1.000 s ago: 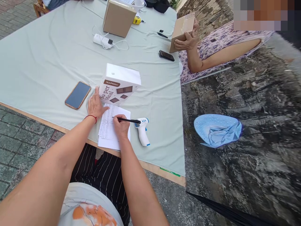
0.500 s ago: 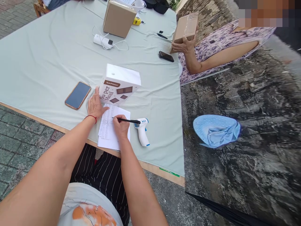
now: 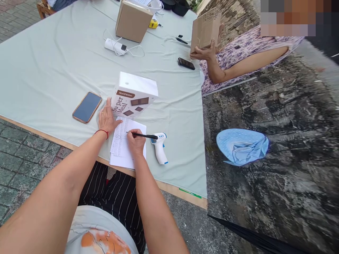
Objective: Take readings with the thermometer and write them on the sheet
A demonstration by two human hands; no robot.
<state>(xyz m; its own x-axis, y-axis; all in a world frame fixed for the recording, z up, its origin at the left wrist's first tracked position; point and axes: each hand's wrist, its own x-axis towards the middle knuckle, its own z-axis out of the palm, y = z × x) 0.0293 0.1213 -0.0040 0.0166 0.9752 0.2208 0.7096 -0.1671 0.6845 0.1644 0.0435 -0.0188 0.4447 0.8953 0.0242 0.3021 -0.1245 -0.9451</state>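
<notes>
Pen [image 3: 145, 135] being clamped over printed sheets [image 3: 124, 148]

Between the closed thumb and fingers of the right hand [image 3: 137, 142], the pen is being pinched near its tip, above the sheets at the table [image 3: 182, 141] edge. The left hand [image 3: 106, 118] is being held open, its thumb being spread over the sheets' margin, its fingers being placed beside the white box [image 3: 137, 90]. Apparently a light, stiff, smooth barrel is being gripped, best taken low; thin, easily creased paper is being handled, best pressed flat at its margins.
</notes>
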